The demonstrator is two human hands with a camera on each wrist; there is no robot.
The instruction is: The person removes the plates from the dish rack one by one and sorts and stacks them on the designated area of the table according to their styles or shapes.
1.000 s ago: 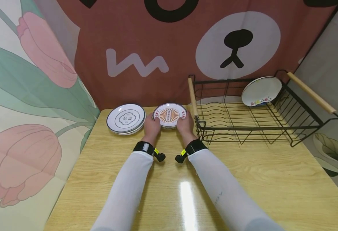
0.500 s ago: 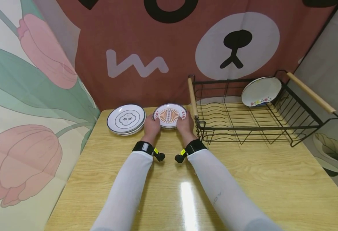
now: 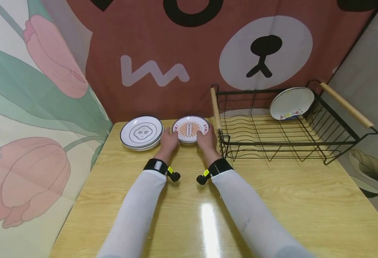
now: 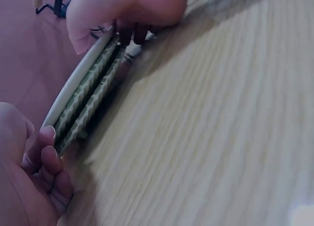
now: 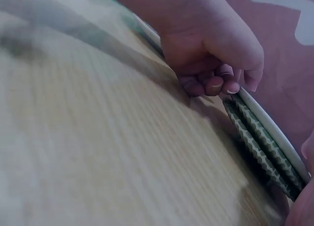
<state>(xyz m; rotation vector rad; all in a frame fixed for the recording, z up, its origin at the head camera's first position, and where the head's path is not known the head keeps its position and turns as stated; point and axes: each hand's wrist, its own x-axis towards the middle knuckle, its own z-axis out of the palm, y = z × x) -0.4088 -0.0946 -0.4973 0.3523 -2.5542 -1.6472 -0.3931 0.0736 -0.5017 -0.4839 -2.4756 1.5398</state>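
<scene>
A small stack of plates (image 3: 190,129) with an orange sunburst pattern on top sits at the table's far edge. My left hand (image 3: 168,140) holds its left rim and my right hand (image 3: 206,139) its right rim. In the left wrist view my left hand's fingers (image 4: 46,160) curl against the stack's (image 4: 83,96) lower edge, and the right hand (image 4: 125,10) grips the far side. The right wrist view shows the left hand's fingers (image 5: 211,84) tucked under the rim of the green-patterned plate undersides (image 5: 262,133).
A second stack of white plates (image 3: 141,132) with dark rims lies just left of my hands. A black wire dish rack (image 3: 272,143) with wooden handles stands to the right, one white plate (image 3: 291,103) leaning in its far corner. Fabric backdrops close the back and left.
Both hands stay on the orange plate stack. My left forearm has shifted slightly left and toward me; the plates have not visibly moved.
</scene>
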